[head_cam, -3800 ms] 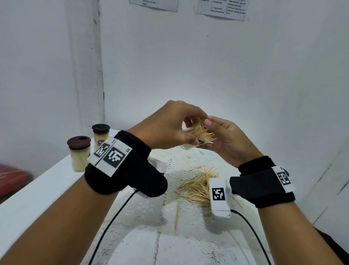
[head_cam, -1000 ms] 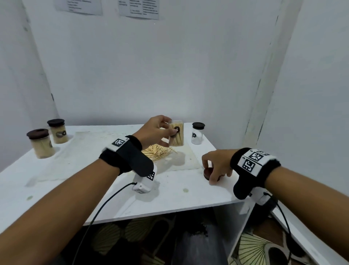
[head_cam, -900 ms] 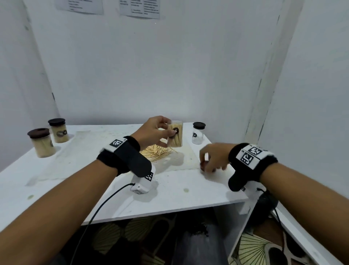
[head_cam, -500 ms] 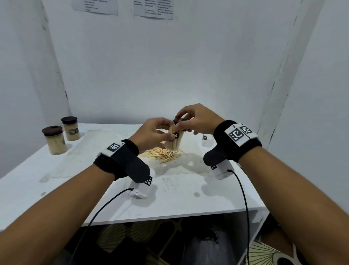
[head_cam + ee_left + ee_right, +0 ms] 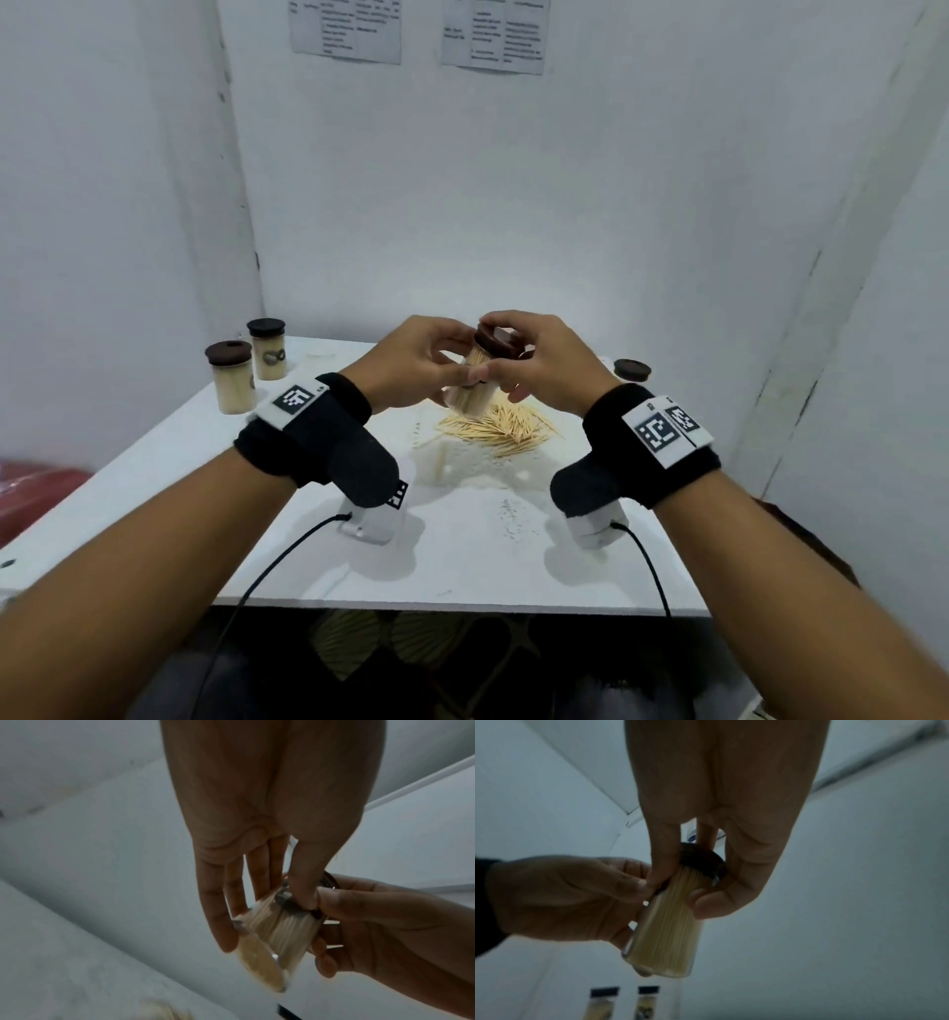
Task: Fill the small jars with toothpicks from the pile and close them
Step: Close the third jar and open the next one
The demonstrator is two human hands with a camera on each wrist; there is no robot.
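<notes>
A small clear jar [image 5: 470,393] packed with toothpicks is held tilted in the air above the toothpick pile [image 5: 495,429]. My left hand [image 5: 411,360] grips the jar's body [image 5: 280,931] between fingers and thumb. A dark brown lid [image 5: 495,340] sits on the jar's mouth, and my right hand [image 5: 534,360] pinches that lid [image 5: 702,862] with thumb and fingers. The jar [image 5: 667,933] is full in the right wrist view.
Two filled, lidded jars [image 5: 231,377] [image 5: 267,349] stand at the white table's [image 5: 462,565] far left. Another dark-lidded jar [image 5: 631,370] peeks out behind my right wrist at the far right. Walls close in behind and to the right.
My right hand picked the lid off the table at the right and brought it onto the jar. My left hand lifted and tilted the jar above the pile.
</notes>
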